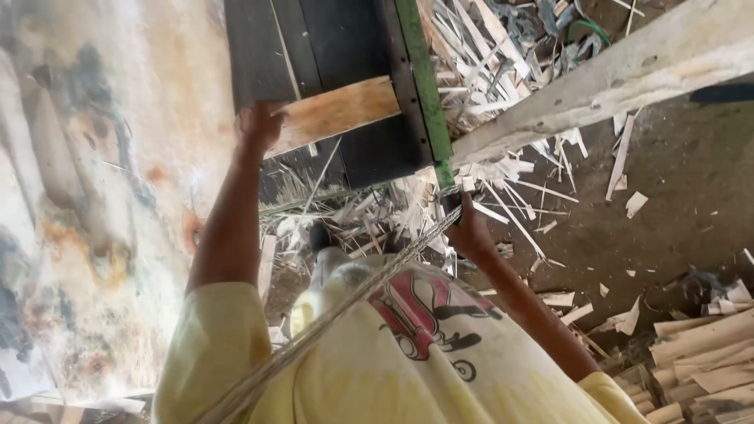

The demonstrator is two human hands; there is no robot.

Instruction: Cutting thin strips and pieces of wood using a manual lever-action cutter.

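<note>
- Dirt floor (675, 180) on the right, strewn with pale wood offcuts (503, 47); a mottled, stained sheet (94, 196) fills the left side.
- Both arms reach away from the yellow shirt (393, 369) to a dark panel (314, 39) edged with a green strip (424, 78), at the far middle of the scene.
- Left hand (258, 126) is closed on the left end of a pale plank (338, 114) that lies slantwise across the panel.
- Right hand (470, 232) is clenched just below the near end of the green strip. A twisted cord (338, 314) runs up across the shirt into that fist, so it looks to be gripping the cord, though the fingers are hidden.
- A thick timber beam (597, 86) slants off to the far right, its low end beside the green strip.
- Stacked pale slats (707, 345) sit at the near right, well apart from both hands.
- Judging by the two grips, this is the holding stage: plank steadied on one side, cord kept taut on the other.
- Any next move calls for the plank to be held flat on the panel and the cord kept tight, both hands working together.
</note>
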